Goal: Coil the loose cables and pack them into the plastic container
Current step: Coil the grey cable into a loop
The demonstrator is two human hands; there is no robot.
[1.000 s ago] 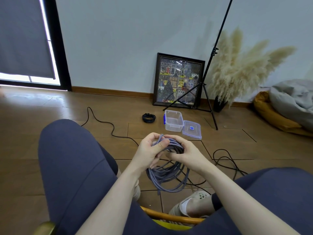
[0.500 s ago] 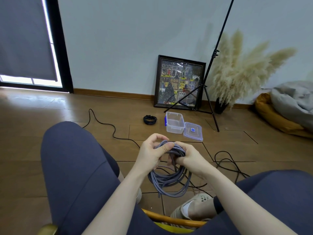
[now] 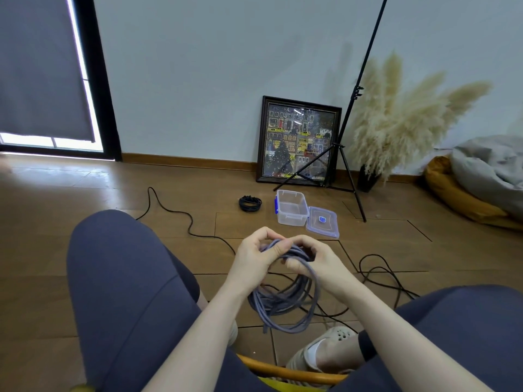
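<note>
I see two hands up in front of the knees, both on the same gray cable (image 3: 285,301). The left hand (image 3: 254,257) pinches the top of the coil with curled fingers. The right hand (image 3: 317,260) is curled round the same top part, just beside the left one, and they touch. The loops hang down between the legs, above the wood floor (image 3: 85,264). The clear plastic container (image 3: 291,212) sits open on the floor farther away, with its lid (image 3: 322,223) lying flat right beside it. A small black coil (image 3: 250,203) lies near the container. Loose black cable (image 3: 379,271) snakes across the floor
</note>
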